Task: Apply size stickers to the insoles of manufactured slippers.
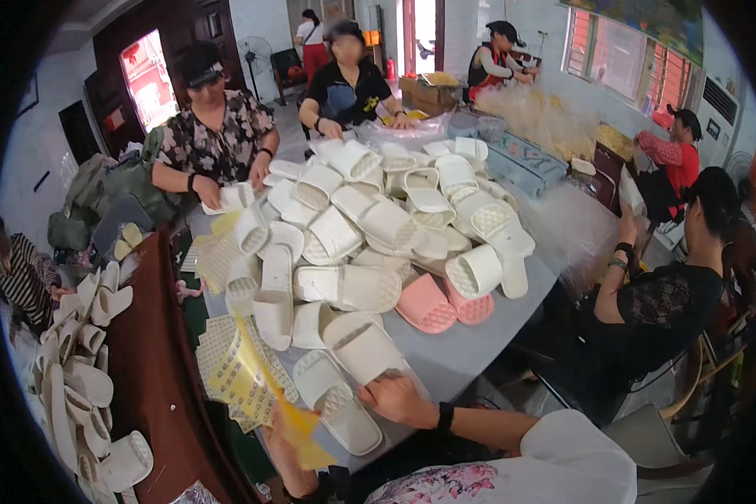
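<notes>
My left hand [282, 448], at the lower edge, is closed on a bent yellow sticker sheet [247, 370] with rows of small printed labels. A plain yellow part of it curls over the fingers and partly hides them. My right hand [399, 400] rests at the heel end of a white slipper [363, 346], its fingers curled together. Whether they pinch something small I cannot make out. Just left of that hand, another white slipper [341, 405] lies sole down near the table's front edge. More label sheets [220, 346] lie under the yellow one.
A large heap of white slippers [378, 223] covers the grey table [470, 357], with pink slippers [427, 304] at its right front. More slippers [88, 382] are piled on a brown surface at the left. Co-workers sit or stand around; one co-worker's hand [210, 195] touches a slipper across the table.
</notes>
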### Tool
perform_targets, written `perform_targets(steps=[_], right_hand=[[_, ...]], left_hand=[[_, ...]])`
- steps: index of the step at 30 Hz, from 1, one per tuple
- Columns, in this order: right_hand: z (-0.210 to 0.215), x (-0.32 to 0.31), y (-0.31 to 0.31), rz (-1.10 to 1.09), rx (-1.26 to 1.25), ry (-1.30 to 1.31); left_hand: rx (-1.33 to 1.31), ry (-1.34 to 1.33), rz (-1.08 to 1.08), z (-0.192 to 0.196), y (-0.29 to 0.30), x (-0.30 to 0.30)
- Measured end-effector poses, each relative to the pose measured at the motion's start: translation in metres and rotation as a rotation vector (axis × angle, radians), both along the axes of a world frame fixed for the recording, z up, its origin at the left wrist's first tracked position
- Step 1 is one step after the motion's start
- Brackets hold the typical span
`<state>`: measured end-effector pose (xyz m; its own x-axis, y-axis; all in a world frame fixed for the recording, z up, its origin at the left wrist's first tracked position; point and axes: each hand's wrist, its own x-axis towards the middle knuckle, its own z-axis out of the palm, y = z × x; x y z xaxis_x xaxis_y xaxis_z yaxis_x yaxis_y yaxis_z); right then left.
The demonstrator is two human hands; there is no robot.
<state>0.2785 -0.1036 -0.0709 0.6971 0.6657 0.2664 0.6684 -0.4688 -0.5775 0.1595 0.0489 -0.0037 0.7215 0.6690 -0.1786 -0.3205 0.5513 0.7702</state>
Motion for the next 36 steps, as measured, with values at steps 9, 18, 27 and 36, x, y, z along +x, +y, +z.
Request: perform_targets(steps=[9,18,27,36], right_hand=[[-0.006,0.014,0.020,0.127,-0.224,0.170],[-0.007,0.009,0.017,-0.112,-0.069,0.108],[0.093,0.130,-0.049,-0.439,0.080,-0.202],[0.114,0.313,-0.062,-0.510,0.307,-0.372]], left_hand=[[0.109,-0.193,-0.037,-0.020,0.010,-0.013],[0.112,0.177,0.124,-0.026,0.001,-0.019],[0.209,0.244,0.233,-0.022,0.017,-0.035],[0.296,0.320,0.156,-0.027,-0.007,-0.032]])
